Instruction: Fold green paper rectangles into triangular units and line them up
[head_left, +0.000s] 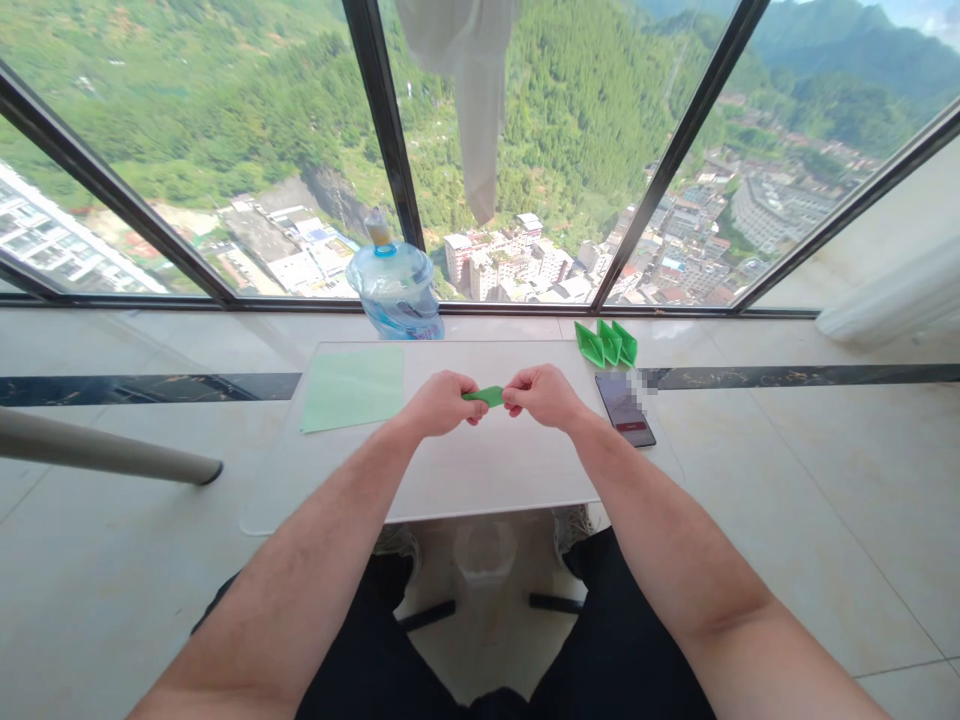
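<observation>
A small folded piece of green paper (486, 396) is held between my two hands, above the middle of the white table. My left hand (448, 402) pinches its left end between thumb and fingers. At its right end, my right hand (541, 394) grips the tip the same way. The fingers partly cover both ends of the paper. On the table's left part lies a stack or sheet of pale green paper (352, 388). Several folded green paper boats (606, 344) stand side by side at the far right corner.
A phone (626, 410) lies at the right edge of the white table (480, 480). Behind the table stands a large clear blue water bottle (397, 290), close to the window frame (517, 308). A grey pole (105, 447) reaches in from the left.
</observation>
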